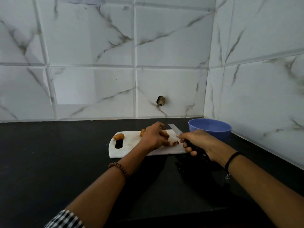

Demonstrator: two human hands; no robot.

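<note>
Under our left hand (154, 137) sat the orange-brown piece (165, 133), mid-way along the white chopping board (130, 145), and our fingers were curled down over it, pinning it in place. It looked small, light and rounded, so we judged it ready to roll or skid on the smooth board. The best hold was from above, fingertips tucked back from the cut line. How firm the flesh was we could not tell; the few cut bits (174, 143) between our two hands suggested it parted without much force.

Our right hand (195, 142) was wrapped tight round the dark handle of the knife (175, 129), knuckles up, wrist low. The pale blade angled up and away from us, tip raised clear of the board, just right of the left fingers. Stiff blade, firm grip near the bolster: that seemed the right place to steer it.

Both forearms reached forward over the dark tabletop (65, 153), converging on the board. A second piece (142, 132) peeked out just left of the left hand, and a third piece (118, 136) lay further left again. Beyond the right hand stood a blue bowl (212, 129).
</note>
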